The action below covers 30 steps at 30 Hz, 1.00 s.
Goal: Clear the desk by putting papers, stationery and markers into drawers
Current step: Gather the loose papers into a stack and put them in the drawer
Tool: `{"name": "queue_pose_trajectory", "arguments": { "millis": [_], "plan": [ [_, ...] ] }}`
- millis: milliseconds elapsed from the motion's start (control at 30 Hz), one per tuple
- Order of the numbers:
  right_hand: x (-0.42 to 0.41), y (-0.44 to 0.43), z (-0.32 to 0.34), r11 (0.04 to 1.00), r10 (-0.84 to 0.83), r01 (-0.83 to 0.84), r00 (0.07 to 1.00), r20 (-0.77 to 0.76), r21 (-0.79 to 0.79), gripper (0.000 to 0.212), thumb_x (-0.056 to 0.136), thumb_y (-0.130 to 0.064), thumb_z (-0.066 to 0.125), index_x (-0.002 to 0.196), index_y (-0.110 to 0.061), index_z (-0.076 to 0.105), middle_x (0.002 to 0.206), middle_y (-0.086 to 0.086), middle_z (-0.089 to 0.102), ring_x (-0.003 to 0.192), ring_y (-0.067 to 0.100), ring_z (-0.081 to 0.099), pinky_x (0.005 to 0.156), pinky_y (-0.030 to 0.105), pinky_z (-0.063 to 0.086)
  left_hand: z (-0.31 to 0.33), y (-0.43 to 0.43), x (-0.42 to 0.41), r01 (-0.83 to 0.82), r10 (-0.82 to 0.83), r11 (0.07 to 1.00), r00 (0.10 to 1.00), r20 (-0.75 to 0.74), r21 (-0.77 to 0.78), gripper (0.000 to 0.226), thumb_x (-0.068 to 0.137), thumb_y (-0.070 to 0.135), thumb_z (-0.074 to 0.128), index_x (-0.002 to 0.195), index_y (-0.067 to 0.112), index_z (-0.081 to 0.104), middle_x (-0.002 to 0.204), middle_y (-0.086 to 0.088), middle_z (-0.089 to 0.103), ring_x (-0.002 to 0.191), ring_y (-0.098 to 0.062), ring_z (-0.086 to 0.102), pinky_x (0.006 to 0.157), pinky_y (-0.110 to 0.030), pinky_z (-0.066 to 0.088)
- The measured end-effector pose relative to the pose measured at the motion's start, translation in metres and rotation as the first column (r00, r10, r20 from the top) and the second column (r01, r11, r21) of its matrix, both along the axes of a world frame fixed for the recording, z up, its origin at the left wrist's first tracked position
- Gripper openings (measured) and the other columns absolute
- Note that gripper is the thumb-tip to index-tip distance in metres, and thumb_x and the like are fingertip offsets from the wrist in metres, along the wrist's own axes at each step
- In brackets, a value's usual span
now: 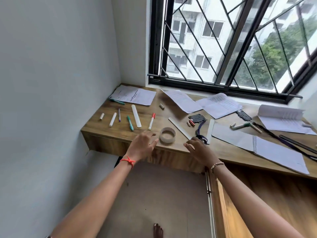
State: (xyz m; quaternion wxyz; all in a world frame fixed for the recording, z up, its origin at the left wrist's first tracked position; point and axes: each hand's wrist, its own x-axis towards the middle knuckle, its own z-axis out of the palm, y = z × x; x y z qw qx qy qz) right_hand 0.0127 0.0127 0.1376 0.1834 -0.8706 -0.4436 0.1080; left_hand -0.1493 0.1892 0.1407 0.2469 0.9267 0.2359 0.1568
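Note:
A wooden desk (106,129) under the window carries scattered papers, markers and stationery. My left hand (141,146) reaches over the front edge with relaxed fingers, just left of a tape roll (167,135). My right hand (199,148) hovers at the edge to the roll's right, fingers loosely curled, holding nothing. On the desk's left lie a red-capped marker (151,121), a green pen (130,122), a white marker (112,119) and a white ruler (136,115). Paper sheets (135,96) lie at the back, a spiral notebook (267,146) at the right.
A white wall closes the left side and a barred window (223,48) the back. An opened wooden cabinet door (223,203) with a metal hinge stands under the desk at the right. A purple lanyard with a card holder (197,118) lies mid-desk. A bare foot (157,231) stands on the floor.

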Motion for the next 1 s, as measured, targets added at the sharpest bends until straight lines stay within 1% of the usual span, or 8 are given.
{"name": "queue_pose_trajectory", "arguments": {
  "millis": [167, 267, 400, 500, 567, 767, 867, 1000],
  "plan": [
    [0.023, 0.036, 0.0, 0.996, -0.04, 0.04, 0.999, -0.002, 0.081, 0.037, 0.097, -0.035, 0.042, 0.106, -0.006, 0.064, 0.108, 0.007, 0.057, 0.101, 0.025, 0.058, 0.082, 0.036, 0.046, 0.003, 0.03, 0.029, 0.004, -0.004, 0.999, 1.0, -0.01, -0.044, 0.038, 0.092, 0.025, 0.053, 0.122, 0.002, 0.056, 0.124, -0.016, 0.06, 0.118, -0.026, 0.054, 0.101, -0.033, 0.041],
    [0.046, 0.052, -0.007, 0.995, -0.066, 0.067, 0.998, -0.02, 0.077, 0.036, 0.097, -0.034, 0.042, 0.106, -0.007, 0.064, 0.111, 0.007, 0.057, 0.104, 0.025, 0.058, 0.079, 0.033, 0.044, 0.004, 0.047, 0.059, 0.01, -0.012, 0.999, 0.999, -0.04, -0.048, 0.039, 0.093, 0.026, 0.052, 0.124, 0.003, 0.055, 0.125, -0.014, 0.059, 0.117, -0.025, 0.054, 0.096, -0.027, 0.039],
    [0.084, 0.073, -0.017, 0.987, -0.069, 0.079, 0.995, -0.077, 0.138, 0.031, 0.097, -0.026, 0.045, 0.099, -0.003, 0.064, 0.119, 0.012, 0.057, 0.129, 0.022, 0.045, 0.093, 0.032, 0.04, 0.0, 0.067, 0.1, 0.005, -0.01, 0.998, 0.996, -0.086, -0.056, 0.04, 0.094, 0.029, 0.05, 0.127, 0.006, 0.053, 0.126, -0.012, 0.059, 0.118, -0.025, 0.054, 0.09, -0.027, 0.04],
    [0.112, 0.09, -0.018, 0.986, -0.095, 0.102, 0.994, -0.063, 0.129, 0.028, 0.097, -0.025, 0.045, 0.093, -0.004, 0.063, 0.105, 0.01, 0.058, 0.105, 0.026, 0.056, 0.083, 0.03, 0.039, -0.002, 0.087, 0.125, -0.02, 0.009, 0.997, 0.99, -0.14, -0.078, 0.04, 0.094, 0.031, 0.05, 0.127, 0.009, 0.053, 0.128, -0.01, 0.058, 0.12, -0.025, 0.053, 0.09, -0.03, 0.042],
    [0.131, 0.104, -0.017, 0.985, -0.11, 0.117, 0.992, -0.06, 0.125, 0.028, 0.097, -0.025, 0.045, 0.092, -0.003, 0.062, 0.099, 0.008, 0.057, 0.096, 0.026, 0.057, 0.076, 0.027, 0.036, -0.005, 0.104, 0.141, -0.04, 0.026, 0.995, 0.989, -0.143, -0.096, 0.038, 0.093, 0.031, 0.05, 0.123, 0.009, 0.054, 0.125, -0.01, 0.06, 0.118, -0.026, 0.055, 0.087, -0.031, 0.043],
    [0.166, 0.145, -0.017, 0.982, -0.084, 0.092, 0.995, -0.057, 0.165, 0.032, 0.097, -0.027, 0.044, 0.096, 0.0, 0.062, 0.097, 0.011, 0.056, 0.09, 0.026, 0.057, 0.077, 0.034, 0.042, -0.009, 0.145, 0.169, -0.12, 0.094, 0.977, 0.985, -0.145, -0.179, 0.024, 0.09, 0.028, 0.051, 0.104, 0.01, 0.06, 0.105, -0.012, 0.066, 0.102, -0.03, 0.059, 0.077, -0.03, 0.042],
    [0.172, 0.169, -0.018, 0.985, -0.045, 0.05, 0.998, -0.035, 0.165, 0.031, 0.097, -0.025, 0.045, 0.085, 0.0, 0.061, 0.087, 0.01, 0.054, 0.083, 0.029, 0.057, 0.074, 0.036, 0.042, -0.011, 0.164, 0.174, -0.179, 0.15, 0.957, 0.979, -0.139, -0.227, 0.033, 0.088, 0.03, 0.05, 0.111, 0.01, 0.06, 0.112, -0.011, 0.066, 0.108, -0.03, 0.058, 0.088, -0.034, 0.048],
    [0.18, 0.209, -0.021, 0.982, 0.02, -0.012, 0.999, -0.043, 0.19, 0.031, 0.096, -0.024, 0.046, 0.084, 0.0, 0.061, 0.081, 0.002, 0.046, 0.076, 0.024, 0.052, 0.071, 0.03, 0.037, -0.017, 0.198, 0.179, -0.236, 0.207, 0.931, 0.97, -0.128, -0.277, 0.029, 0.088, 0.021, 0.052, 0.111, 0.006, 0.06, 0.106, -0.015, 0.068, 0.104, -0.03, 0.062, 0.087, -0.039, 0.051]
  ]
}}
